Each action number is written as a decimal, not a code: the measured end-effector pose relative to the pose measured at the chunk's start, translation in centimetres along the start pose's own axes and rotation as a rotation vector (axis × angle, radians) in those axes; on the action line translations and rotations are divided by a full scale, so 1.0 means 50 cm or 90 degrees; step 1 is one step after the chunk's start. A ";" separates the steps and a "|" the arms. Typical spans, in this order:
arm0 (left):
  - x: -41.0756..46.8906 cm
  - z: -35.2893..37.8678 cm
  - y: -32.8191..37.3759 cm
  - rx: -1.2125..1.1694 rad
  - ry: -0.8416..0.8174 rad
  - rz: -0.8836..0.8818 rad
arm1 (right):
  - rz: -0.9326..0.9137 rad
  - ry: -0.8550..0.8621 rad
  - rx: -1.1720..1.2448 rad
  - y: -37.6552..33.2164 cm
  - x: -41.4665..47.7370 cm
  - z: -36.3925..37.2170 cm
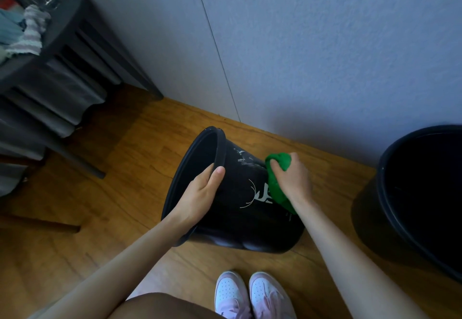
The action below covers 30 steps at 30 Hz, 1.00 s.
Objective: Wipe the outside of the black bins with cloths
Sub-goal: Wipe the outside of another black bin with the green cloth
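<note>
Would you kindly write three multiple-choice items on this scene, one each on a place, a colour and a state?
1. Where is the left hand?
A. on the tilted bin's rim
B. on the floor
C. on the shelf

2. What colour is the cloth?
A. white
B. green
C. blue

3. How does the second bin stand?
A. upside down
B. on its side
C. upright

Answers: 1 A, its grip wraps the rim of the tilted bin; 2 B, the right hand presses a green cloth to the wall; 3 C, its mouth faces up.
</note>
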<state>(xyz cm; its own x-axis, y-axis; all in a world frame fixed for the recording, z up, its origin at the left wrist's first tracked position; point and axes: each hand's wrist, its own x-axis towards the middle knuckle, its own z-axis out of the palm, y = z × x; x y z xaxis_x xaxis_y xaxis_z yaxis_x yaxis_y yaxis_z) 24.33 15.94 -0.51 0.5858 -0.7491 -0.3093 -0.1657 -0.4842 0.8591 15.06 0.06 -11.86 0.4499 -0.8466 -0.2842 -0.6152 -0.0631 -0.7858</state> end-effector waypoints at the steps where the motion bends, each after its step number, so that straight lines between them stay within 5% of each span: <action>1: 0.000 -0.001 0.000 0.002 0.001 0.003 | 0.010 -0.021 0.024 0.007 -0.008 -0.004; 6: -0.004 -0.002 0.001 -0.002 0.011 0.006 | -0.052 -0.076 0.099 -0.004 -0.102 -0.036; 13: -0.007 0.001 0.005 0.013 0.007 0.025 | -0.331 0.022 0.136 -0.110 -0.169 -0.004; 18: -0.016 -0.004 0.005 0.034 0.010 0.036 | -0.269 0.013 0.089 -0.103 -0.095 0.009; 25: -0.021 -0.011 -0.002 0.031 0.011 0.018 | 0.013 -0.027 0.000 0.068 -0.029 -0.026; 30: -0.019 -0.007 0.000 0.029 -0.010 0.009 | -0.044 0.017 -0.001 0.044 -0.099 -0.020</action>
<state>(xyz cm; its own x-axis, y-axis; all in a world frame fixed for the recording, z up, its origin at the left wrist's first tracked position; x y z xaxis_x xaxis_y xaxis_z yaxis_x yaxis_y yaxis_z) 24.04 16.80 -0.07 0.5711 -0.7624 -0.3044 -0.2097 -0.4939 0.8438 10.83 3.58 -11.62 0.4732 -0.8544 -0.2147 -0.5844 -0.1220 -0.8022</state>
